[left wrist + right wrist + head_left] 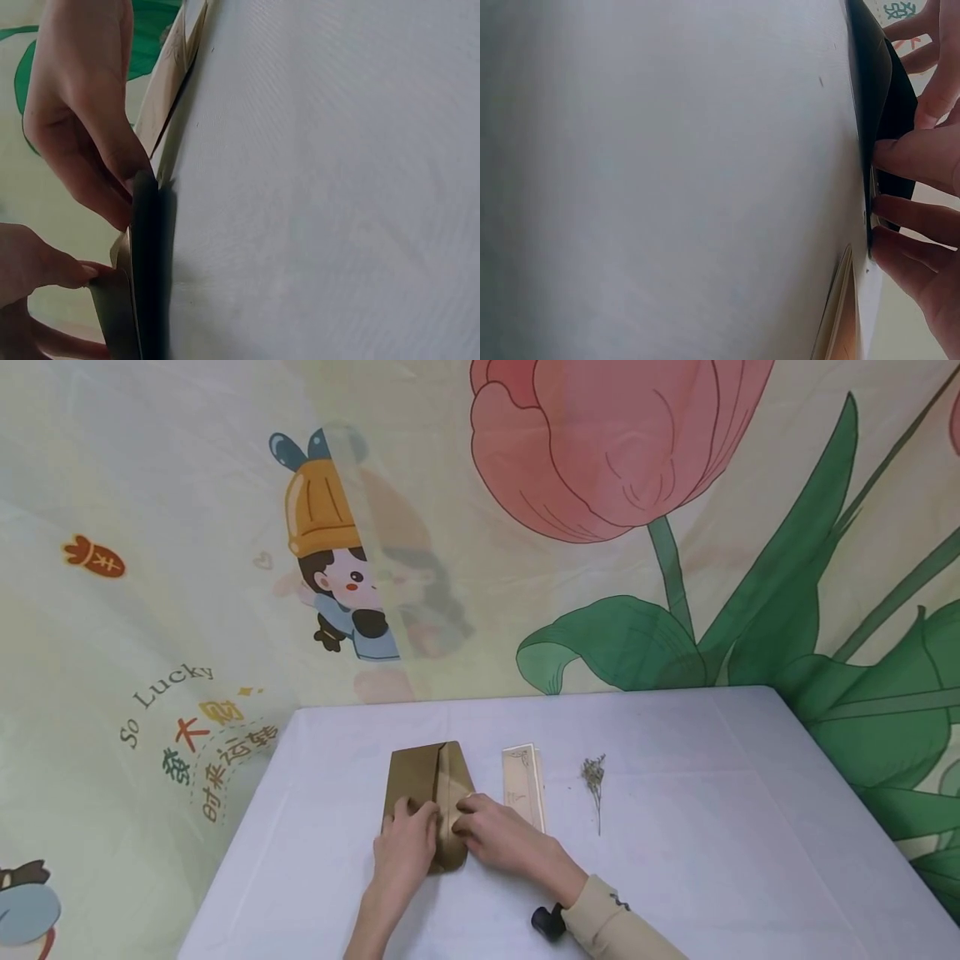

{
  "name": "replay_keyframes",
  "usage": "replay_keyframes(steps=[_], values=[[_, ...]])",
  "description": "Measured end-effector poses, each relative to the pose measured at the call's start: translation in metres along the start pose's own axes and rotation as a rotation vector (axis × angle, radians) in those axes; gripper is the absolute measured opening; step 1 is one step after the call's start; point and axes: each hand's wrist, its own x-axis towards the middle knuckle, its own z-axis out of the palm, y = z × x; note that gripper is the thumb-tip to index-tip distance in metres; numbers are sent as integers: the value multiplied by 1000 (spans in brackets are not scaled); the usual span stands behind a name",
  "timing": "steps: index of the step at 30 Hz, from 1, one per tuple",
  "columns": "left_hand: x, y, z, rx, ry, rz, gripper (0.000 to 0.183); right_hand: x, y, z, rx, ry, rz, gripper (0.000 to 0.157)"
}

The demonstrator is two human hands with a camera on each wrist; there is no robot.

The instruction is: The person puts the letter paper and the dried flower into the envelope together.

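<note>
A brown paper envelope (411, 777) lies on the white-covered table, its flap (454, 768) opened out to the right. My left hand (405, 847) is on the envelope's body, the thumb and a finger pinching the edge of the opening; the left wrist view shows the thumb (88, 271) at that raised edge. From the right, my right hand (498, 835) grips the flap with bent fingers. In the right wrist view its thumb and fingers (911, 217) meet the flap's side. The envelope's inside is hidden in the head view.
Just right of the envelope lies a cream folded card (522, 781) with a printed design, close behind the right hand. A small sprig of dried flowers (594, 777) lies farther right. Beside the right sleeve is a black device (550, 923). A printed cloth backdrop hangs behind the table (720, 827).
</note>
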Motion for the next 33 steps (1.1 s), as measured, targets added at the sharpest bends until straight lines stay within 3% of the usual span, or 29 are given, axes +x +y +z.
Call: replay_keyframes(steps=[6,12,16,23,26,33], values=[[0,-1,-2,11,-30,11,11,0,0,0,-5,-6,8,17],[0,-5,-5,16,-25,64,9,-1,-1,0,-7,5,2,16],[1,-10,-10,18,-72,94,9,0,-1,1,-1,9,3,16],[3,-20,-19,-6,-216,94,45,0,-2,2,16,2,16,16],[3,-23,-22,-24,-249,106,60,0,-3,1,16,-5,27,16],[3,-31,-30,-53,-296,149,73,-1,-3,-1,36,3,23,17]])
